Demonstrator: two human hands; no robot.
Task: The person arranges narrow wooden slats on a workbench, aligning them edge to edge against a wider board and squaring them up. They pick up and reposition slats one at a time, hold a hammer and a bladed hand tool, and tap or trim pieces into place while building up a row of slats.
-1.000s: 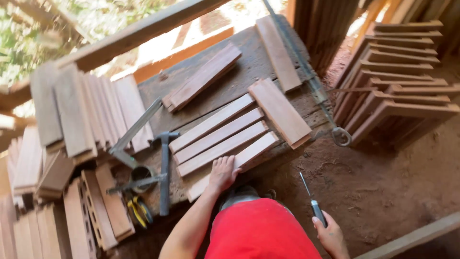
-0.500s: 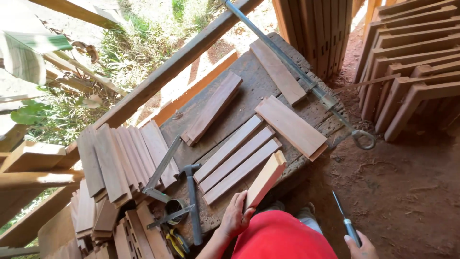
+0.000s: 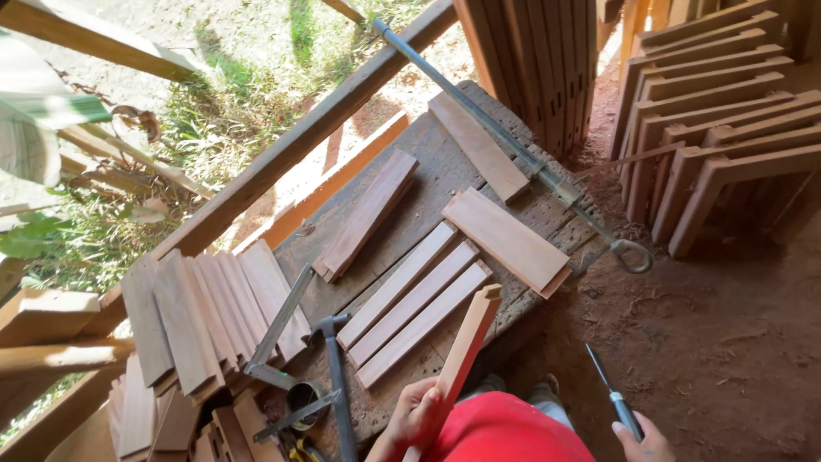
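- Left hand (image 3: 416, 412): fingers wrapped round the lower end of a wooden slat (image 3: 463, 352), lifted on edge, its notched upper end over the near edge of the workbench (image 3: 445, 167)
- Right hand (image 3: 640, 441): off the bench's right side, over bare earth; fingers closed on the handle of a chisel (image 3: 614, 392), blade angled up and away
- On the bench, just left of the held slat: three slats (image 3: 416, 302) lying flat side by side, touching
- Beyond them, a wider board (image 3: 506, 239)
- Hammer (image 3: 336, 372) at the bench's near left corner, beside a metal square (image 3: 278, 329)
- Stack of boards (image 3: 201, 316) left of the bench
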